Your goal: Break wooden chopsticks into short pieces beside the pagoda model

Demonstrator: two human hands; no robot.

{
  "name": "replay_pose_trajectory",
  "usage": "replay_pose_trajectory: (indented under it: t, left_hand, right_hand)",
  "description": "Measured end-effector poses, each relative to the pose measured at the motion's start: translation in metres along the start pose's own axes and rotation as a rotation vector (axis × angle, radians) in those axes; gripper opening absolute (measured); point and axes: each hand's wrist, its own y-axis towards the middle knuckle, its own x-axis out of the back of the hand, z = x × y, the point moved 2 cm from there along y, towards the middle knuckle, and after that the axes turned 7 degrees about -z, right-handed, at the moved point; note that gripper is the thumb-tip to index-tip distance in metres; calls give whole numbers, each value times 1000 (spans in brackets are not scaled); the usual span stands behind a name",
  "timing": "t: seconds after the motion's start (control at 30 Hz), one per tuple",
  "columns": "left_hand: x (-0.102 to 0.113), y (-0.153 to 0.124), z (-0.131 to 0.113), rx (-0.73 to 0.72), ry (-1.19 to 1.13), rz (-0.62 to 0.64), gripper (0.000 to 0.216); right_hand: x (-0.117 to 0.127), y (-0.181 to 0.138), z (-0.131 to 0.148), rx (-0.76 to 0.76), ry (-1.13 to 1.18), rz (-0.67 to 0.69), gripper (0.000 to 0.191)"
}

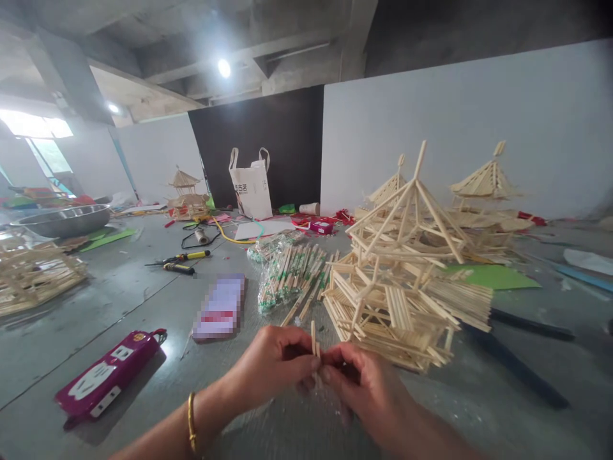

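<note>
Head view showed the left hand (275, 361) and the right hand (357, 383) meeting fingertip to fingertip low over the grey bench (143, 300), both pinched shut on a short wooden stick (313, 338) that stood upright between them. A gold bangle (191, 421) circled the left wrist. Just beyond the hands rose a stick-built pavilion model (402, 281), with a bag of wrapped sticks (287, 271) beside it. Farther left lay a magenta power strip (108, 377), and pliers (179, 262) well behind.
</note>
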Motion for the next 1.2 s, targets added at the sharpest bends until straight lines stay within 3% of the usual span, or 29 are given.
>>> replay_pose_trajectory:
  t: [0.1, 0.2, 0.33, 0.53, 0.63, 0.83, 1.0, 1.2]
  left_hand:
    - [2, -2, 0, -87, 165, -82, 11]
    - [2, -1, -3, -271, 434, -149, 8]
    - [3, 1, -1, -367, 590, -121, 13]
    - [6, 2, 4, -269, 429, -92, 11]
    - [6, 6, 10, -197, 288, -68, 8]
    - [-1, 9, 15, -147, 129, -53, 14]
    - [-6, 4, 12, -136, 87, -82, 11]
    - [-6, 1, 4, -118, 47, -132, 14]
  right_hand:
    - [1, 0, -5, 17, -101, -67, 30]
    - [1, 0, -9, 10, -202, -105, 26]
    - [5, 0, -11, 65, -348, -109, 29]
    - [11, -1, -7, 275, -469, -119, 22]
    - [7, 0, 1, 237, -438, -63, 24]
    - [3, -2, 4, 23, -287, 29, 27]
    - [6, -2, 8, 123, -379, 16, 25]
    - [6, 0, 6, 99, -236, 37, 25]
